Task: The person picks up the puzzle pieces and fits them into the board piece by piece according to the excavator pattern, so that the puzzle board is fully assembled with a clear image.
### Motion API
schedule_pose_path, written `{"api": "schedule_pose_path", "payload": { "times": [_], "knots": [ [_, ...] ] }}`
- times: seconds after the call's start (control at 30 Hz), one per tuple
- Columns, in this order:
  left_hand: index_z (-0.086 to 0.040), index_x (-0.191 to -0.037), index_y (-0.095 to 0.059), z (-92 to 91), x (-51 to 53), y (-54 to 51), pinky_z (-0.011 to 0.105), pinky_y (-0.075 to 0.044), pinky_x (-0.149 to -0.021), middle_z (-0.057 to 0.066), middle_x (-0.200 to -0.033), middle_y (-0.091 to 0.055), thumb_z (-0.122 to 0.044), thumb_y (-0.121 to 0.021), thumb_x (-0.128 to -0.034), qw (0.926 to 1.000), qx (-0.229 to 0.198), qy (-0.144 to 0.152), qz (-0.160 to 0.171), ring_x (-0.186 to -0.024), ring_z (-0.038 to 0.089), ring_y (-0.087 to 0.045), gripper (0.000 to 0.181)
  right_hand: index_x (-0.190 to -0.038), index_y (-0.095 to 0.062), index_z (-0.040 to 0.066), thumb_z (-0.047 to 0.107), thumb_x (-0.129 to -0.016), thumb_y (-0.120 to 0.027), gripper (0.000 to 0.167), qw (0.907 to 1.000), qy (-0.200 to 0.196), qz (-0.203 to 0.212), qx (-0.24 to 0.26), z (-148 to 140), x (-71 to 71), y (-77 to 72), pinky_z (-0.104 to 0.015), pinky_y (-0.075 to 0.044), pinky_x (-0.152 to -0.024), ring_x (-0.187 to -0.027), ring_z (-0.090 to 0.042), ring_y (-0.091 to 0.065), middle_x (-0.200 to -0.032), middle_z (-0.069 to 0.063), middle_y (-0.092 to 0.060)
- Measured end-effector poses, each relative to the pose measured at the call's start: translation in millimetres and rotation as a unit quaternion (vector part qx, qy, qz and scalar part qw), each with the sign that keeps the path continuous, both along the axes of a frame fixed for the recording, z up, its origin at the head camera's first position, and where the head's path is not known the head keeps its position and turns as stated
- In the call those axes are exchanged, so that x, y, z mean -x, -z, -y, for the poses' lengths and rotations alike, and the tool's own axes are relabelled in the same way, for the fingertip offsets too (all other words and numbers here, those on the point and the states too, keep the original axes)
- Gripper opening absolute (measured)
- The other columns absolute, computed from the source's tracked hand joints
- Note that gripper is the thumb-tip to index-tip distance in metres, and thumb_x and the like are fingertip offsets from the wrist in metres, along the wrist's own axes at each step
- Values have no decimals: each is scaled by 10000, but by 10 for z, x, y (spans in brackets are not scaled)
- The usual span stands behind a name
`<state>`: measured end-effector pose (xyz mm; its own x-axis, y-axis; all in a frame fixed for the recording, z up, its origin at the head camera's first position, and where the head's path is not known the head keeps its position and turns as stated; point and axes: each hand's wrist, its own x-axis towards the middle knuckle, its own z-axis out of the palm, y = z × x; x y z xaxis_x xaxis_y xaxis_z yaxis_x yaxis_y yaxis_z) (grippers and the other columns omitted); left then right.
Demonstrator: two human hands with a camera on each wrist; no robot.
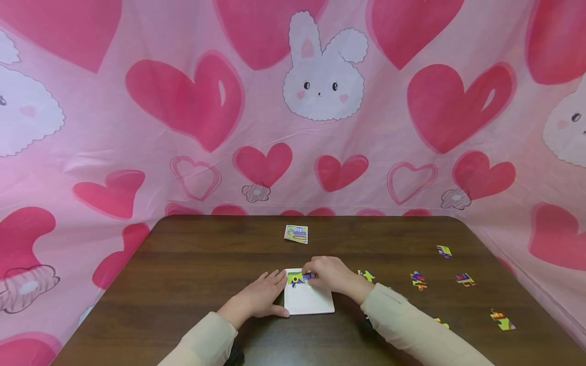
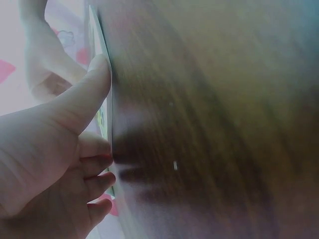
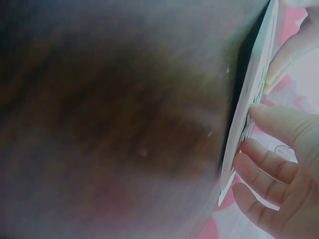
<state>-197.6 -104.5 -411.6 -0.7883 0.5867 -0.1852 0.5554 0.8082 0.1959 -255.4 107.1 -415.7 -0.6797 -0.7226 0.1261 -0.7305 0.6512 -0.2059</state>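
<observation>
Pale sleeves (image 1: 412, 320) flank the white board (image 1: 309, 302); the left hand (image 1: 258, 297), fingers extended, braces its left edge, while the right hand (image 1: 330, 274) pinches a puzzle piece (image 1: 307, 277) at its far side. Uneven pressure could knock the green section (image 1: 293, 278) askew.

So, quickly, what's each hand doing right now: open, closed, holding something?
Left hand: open, resting at the edge of the white board.
Right hand: closed, pinching a puzzle piece on the board.
</observation>
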Motion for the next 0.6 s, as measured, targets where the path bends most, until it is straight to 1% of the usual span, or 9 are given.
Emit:
{"api": "schedule_pose_path", "payload": {
  "times": [0.37, 0.6],
  "knots": [
    [47, -1361, -393, 3, -4, 6, 456, -226, -1054, 178, -1433, -329, -498, -657, -786, 10000, -6, 5, -49, -1317, 313, -284, 834, -925, -732, 144, 168, -785, -735, 142, 9999, -89, -73, -8, 8, -6, 0, -212, -399, -534, -602, -41, -449, -734, 58, -571],
    [40, -1360, -398, -9, -4, 6, 452, -223, -1056, 171, -1433, -333, -496, -660, -783, 10000, -17, -12, -35, -1320, 306, -281, 830, -929, -735, 145, 168, -791, -730, 140, 10000, -92, -10, -34, 0, -10, -11, -211, -401, -537, -604, -37, -449, -739, 58, -575]
  ]
}}
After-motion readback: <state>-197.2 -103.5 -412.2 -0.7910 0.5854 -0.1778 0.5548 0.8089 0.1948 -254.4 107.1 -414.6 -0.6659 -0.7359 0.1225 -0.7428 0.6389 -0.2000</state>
